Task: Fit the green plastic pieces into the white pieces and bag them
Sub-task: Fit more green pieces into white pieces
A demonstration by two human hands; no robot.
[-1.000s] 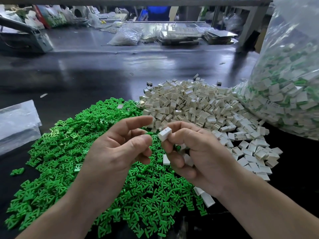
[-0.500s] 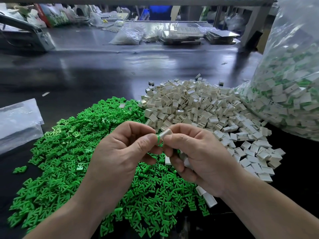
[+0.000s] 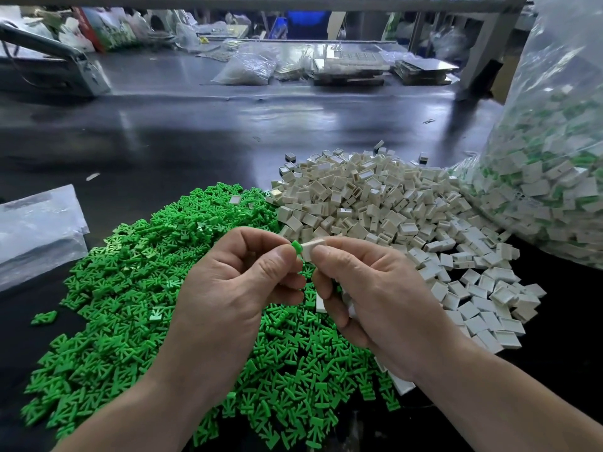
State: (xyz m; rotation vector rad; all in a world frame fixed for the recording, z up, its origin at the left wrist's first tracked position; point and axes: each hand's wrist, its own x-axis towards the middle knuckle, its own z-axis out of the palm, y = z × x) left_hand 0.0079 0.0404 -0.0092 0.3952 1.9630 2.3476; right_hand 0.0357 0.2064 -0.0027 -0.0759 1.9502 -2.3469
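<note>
Over the desk [image 3: 202, 138], left hand [image 3: 228, 288] pinches green piece [image 3: 296, 247], right hand [image 3: 368, 288] pinches white piece [image 3: 313, 247]. Bag [image 3: 554, 177] part-full. Big green pile [image 3: 130, 282] and white pile [image 3: 375, 197] to go.

Looks like an assembly workshop. Holds bulk heaps of green pieces [image 3: 130, 288] and white pieces [image 3: 375, 197] on a dark counter [image 3: 195, 132].

On the table [image 3: 195, 132], pronged-piece pile [image 3: 130, 288] left, box-piece pile [image 3: 375, 203] right, filled bag [image 3: 554, 158] far right, flat bag [image 3: 36, 230] far left.
</note>
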